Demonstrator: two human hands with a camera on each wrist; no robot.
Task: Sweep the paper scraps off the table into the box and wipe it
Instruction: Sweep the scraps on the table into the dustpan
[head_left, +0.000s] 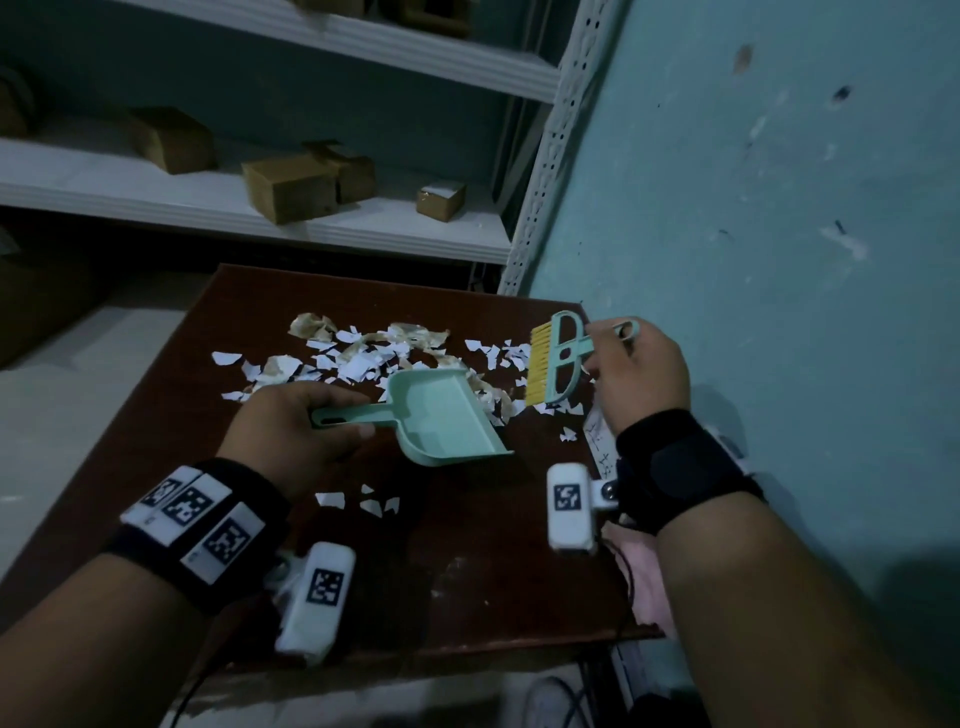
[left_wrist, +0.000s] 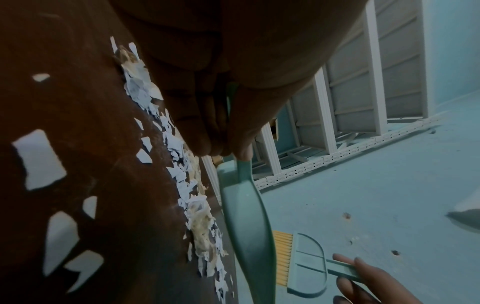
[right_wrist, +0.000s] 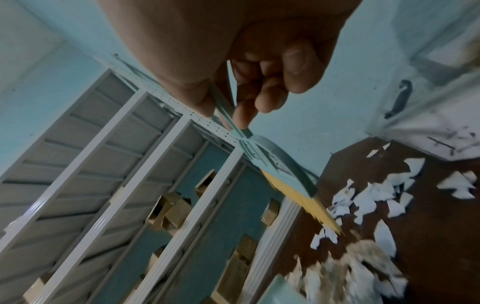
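Your surface is bare along the near half, save a few stray scraps, so there's room to pass there. Across the far half the paper scraps lie in a thick band. The dustpan sits mid-surface, with the brush just right of it. On your right the wall hems in the surface edge; behind, the shelf rack stands close to the far edge.

Torn white paper scraps strewn across brown table.
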